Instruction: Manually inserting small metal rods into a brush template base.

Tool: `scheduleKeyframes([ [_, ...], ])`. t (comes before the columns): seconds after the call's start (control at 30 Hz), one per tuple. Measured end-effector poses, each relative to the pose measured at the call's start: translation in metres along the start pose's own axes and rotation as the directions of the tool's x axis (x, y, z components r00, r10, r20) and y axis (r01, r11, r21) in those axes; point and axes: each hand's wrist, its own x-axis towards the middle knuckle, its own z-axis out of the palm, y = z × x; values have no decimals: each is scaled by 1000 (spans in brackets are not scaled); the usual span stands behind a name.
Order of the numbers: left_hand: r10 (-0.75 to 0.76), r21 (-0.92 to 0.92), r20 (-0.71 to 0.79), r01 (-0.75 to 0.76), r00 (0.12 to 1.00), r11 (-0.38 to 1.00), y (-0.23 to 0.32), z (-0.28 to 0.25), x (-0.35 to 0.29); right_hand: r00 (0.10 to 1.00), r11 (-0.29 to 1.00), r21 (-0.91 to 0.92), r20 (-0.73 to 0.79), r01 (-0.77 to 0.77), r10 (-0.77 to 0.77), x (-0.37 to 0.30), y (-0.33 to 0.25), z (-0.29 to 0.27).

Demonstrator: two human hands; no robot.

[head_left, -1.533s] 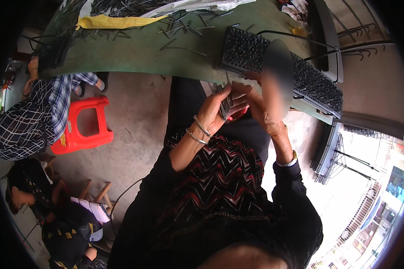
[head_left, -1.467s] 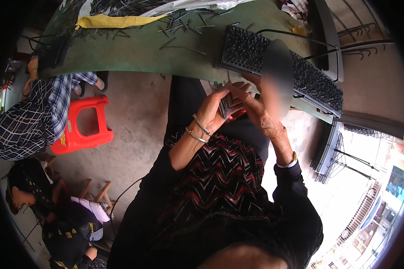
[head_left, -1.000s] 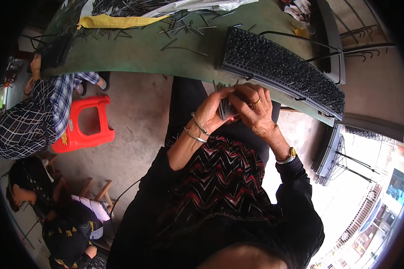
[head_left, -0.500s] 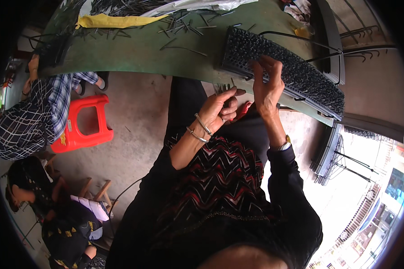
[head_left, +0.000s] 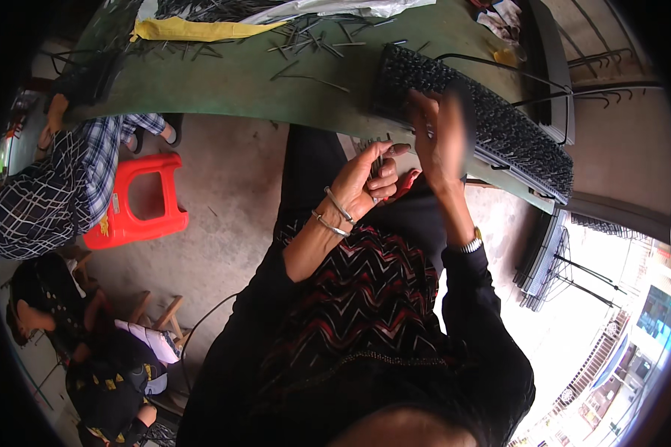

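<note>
Black bristly mat [head_left: 492, 123] lies on green table [head_left: 224, 78], upper centre of frame. Right hand [head_left: 440, 141] has risen from the left hand onto the mat's near edge, blurred; grip unclear. Left hand [head_left: 369, 175], half-curled, pinches thin dark metal pins [head_left: 375, 149].

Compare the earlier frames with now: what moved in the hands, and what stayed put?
The right hand left the left hand and went up to the long black bristled strip on the green table. The left hand keeps its grip on a small bundle of thin dark rods. Strip, table and red plastic stool stayed.
</note>
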Motion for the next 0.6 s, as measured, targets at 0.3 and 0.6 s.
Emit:
scheduleKeyframes([
  [0.3, -5, -72, 67, 10, 998, 997, -4, 5, 0, 941, 975, 121, 261, 187, -213, -19, -26, -46],
  [0.6, 53, 246, -142, -17, 988, 969, 4, 19, -6, 997, 997, 81, -77, 9, -3, -17, -8, -25],
])
